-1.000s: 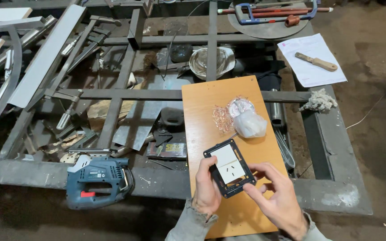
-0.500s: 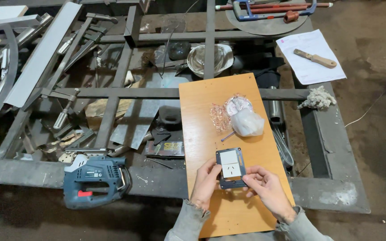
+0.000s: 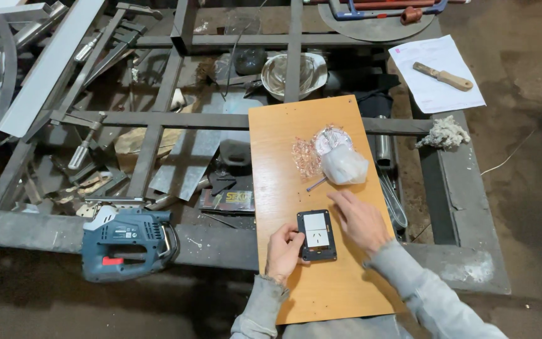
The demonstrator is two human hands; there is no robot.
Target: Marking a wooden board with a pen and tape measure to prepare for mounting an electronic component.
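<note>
- The black-framed wall socket [image 3: 317, 235] lies flat on the wooden board [image 3: 283, 157]; its left edge is hidden under the left hand [image 3: 283, 250].
- Half a second ago both hands held it raised; now it rests on the board.
- Left grip pinches the socket's edge.
- Right hand [image 3: 360, 220] is open, fingers spread, just beside the socket, near the small plastic bag [image 3: 344, 166].

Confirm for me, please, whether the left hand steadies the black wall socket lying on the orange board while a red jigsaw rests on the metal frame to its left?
Not quite: the head view shows the jigsaw is blue, not red. The rest holds: the left hand steadies the black wall socket on the orange board.
</note>
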